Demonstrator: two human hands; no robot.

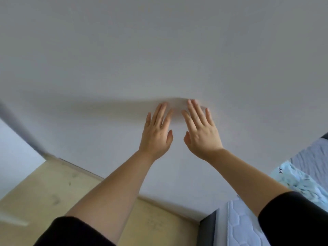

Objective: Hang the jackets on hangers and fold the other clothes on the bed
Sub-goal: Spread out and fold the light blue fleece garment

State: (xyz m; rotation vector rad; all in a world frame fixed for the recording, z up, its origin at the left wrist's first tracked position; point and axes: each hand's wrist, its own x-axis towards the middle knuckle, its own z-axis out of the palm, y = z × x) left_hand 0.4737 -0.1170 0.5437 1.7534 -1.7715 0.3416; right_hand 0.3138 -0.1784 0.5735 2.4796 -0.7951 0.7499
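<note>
As left hand (157, 134) and right hand (201, 135) face wall (159, 50), fingers straight, holding nothing, I see nothing hung or folded; crumpled cloth (298, 181) on bed (239, 226). Work likely all ahead.

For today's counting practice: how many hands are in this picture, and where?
2. The left hand sits just left of centre, the right hand beside it on the right; both reach toward the wall with fingers straight, holding nothing. No others show.

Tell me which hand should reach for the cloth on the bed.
Right, probably: the cloth lies on that side; right hand and left hand are both open and empty.
</note>
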